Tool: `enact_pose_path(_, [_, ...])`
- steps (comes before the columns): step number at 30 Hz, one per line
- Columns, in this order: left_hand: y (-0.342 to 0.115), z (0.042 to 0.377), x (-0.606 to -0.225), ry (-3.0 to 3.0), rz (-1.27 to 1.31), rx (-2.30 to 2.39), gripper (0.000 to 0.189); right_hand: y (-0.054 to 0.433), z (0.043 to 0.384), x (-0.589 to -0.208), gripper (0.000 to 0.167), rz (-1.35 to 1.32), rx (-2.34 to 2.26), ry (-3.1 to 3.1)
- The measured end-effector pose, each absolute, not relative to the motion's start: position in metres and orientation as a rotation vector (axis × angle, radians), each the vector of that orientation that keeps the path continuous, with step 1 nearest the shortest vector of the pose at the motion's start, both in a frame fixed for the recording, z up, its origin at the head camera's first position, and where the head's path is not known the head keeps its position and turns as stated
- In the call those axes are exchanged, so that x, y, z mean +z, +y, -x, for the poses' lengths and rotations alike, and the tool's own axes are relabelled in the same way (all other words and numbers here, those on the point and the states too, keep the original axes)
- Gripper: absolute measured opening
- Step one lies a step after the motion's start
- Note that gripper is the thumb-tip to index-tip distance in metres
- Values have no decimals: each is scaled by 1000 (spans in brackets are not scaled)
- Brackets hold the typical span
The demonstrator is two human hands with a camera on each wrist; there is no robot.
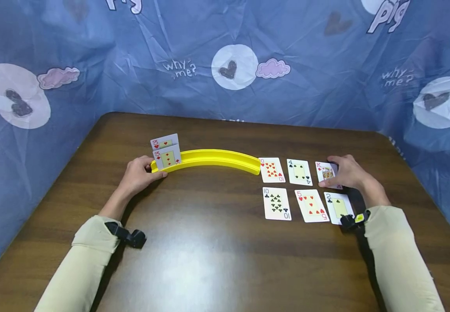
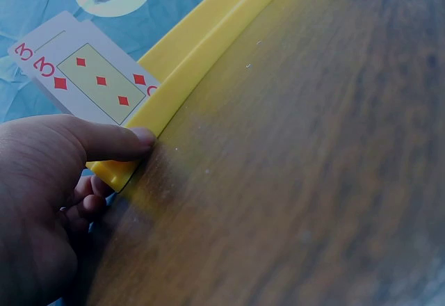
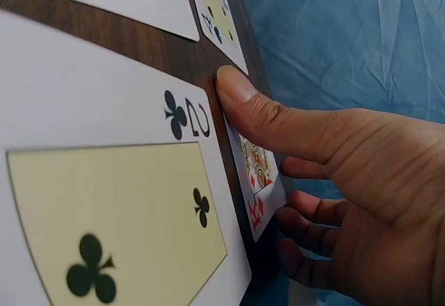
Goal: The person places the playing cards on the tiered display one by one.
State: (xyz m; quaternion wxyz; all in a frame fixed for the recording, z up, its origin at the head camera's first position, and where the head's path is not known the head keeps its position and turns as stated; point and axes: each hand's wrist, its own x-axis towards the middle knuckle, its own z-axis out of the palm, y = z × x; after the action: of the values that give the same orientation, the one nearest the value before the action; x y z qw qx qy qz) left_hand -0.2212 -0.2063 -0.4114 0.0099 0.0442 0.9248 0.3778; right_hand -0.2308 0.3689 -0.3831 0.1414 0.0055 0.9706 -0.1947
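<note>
My left hand (image 1: 138, 174) grips the left end of a curved yellow card holder (image 1: 217, 158), thumb in front and fingers behind. Standing in its slot, close to this hand, are the three of diamonds (image 2: 102, 81) and, partly hidden behind it, a red three (image 1: 165, 141). At the right, my right hand (image 1: 347, 175) spans the king of diamonds (image 1: 326, 172), which lies face up on the table. In the right wrist view, the thumb is at one edge of the king (image 3: 257, 163) and curled fingers are at the opposite edge.
Face up in two rows lie the ten of hearts (image 1: 272, 170), a black four (image 1: 299, 172), the ten of clubs (image 1: 277, 203), the five of hearts (image 1: 311, 206) and the two of clubs (image 1: 338, 207). The holder's right end meets the ten of hearts. A blue cloth (image 1: 194, 95) hangs behind the brown table (image 1: 209, 242).
</note>
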Motion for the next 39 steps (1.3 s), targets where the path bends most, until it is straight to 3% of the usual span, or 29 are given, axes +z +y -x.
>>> enact_pose_path(29, [-206,219,-417,2927,-140,1142,41,377,222,-391,96,113,-631,2988])
enact_pose_path(33, [-206,220,-418,2941,-161,1152,39,377,222,-388,85,88,-655,2994])
enact_pose_path(39, [-204,221,-419,2952,-181,1145,38,379,220,-378,53,132,-736,2982])
